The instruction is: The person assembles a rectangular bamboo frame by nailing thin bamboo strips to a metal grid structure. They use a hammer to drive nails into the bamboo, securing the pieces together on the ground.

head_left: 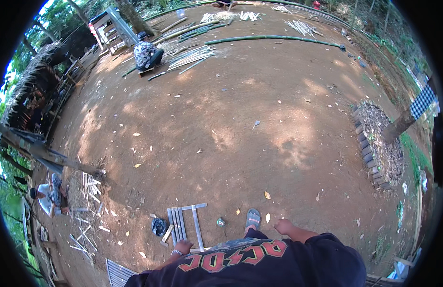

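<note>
I stand on bare dirt and look down past my dark printed shirt. My left hand [183, 247], with a band at the wrist, hangs with curled fingers over the near end of a small frame of grey bamboo slats [185, 224] lying on the ground. Whether it holds anything is too small to tell. My right hand [283, 226] hangs beside my hip, fingers curled, nothing visible in it. My sandalled foot [252, 219] is between the hands, with a small round tin [221, 222] just left of it.
A black bag [158, 226] lies left of the frame. Bamboo offcuts [90, 201] surround a seated person [50, 196] at left. Another person [147, 53] squats far off by long bamboo poles [274, 38]. A brick-edged tree bed [379, 143] is at right.
</note>
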Tool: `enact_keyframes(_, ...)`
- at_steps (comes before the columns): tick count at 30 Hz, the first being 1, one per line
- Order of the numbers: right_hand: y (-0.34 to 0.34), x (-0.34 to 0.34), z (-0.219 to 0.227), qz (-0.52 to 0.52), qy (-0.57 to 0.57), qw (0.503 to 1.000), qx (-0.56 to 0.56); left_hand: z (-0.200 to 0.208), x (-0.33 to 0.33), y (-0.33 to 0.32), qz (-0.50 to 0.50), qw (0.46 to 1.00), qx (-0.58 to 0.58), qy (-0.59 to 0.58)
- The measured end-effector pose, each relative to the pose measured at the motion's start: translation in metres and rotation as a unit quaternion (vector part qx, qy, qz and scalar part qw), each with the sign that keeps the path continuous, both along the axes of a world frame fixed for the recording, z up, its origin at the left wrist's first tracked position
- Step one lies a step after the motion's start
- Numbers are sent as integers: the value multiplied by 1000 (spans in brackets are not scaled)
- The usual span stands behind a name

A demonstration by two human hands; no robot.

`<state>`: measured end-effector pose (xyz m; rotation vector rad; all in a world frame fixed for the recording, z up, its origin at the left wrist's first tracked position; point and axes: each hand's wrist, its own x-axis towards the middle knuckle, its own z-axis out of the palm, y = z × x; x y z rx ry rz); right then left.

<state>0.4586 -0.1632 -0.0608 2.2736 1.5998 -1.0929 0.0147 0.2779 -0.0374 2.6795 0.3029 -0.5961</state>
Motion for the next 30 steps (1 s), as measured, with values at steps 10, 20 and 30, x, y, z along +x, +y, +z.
enact_keyframes(10, -144, 72, 53, -583, -71, 800, -125, 157, 317, 6, 284, 918, -267, -68)
enact_keyframes(20, 170, 236, 341, -485, -180, 711, 476, -22, 157, 172, 177, 927, -9, 331)
enact_keyframes(30, 338, 275, 701, 191, -423, 489, 738, -6, 357, 410, 451, 869, -205, -8)
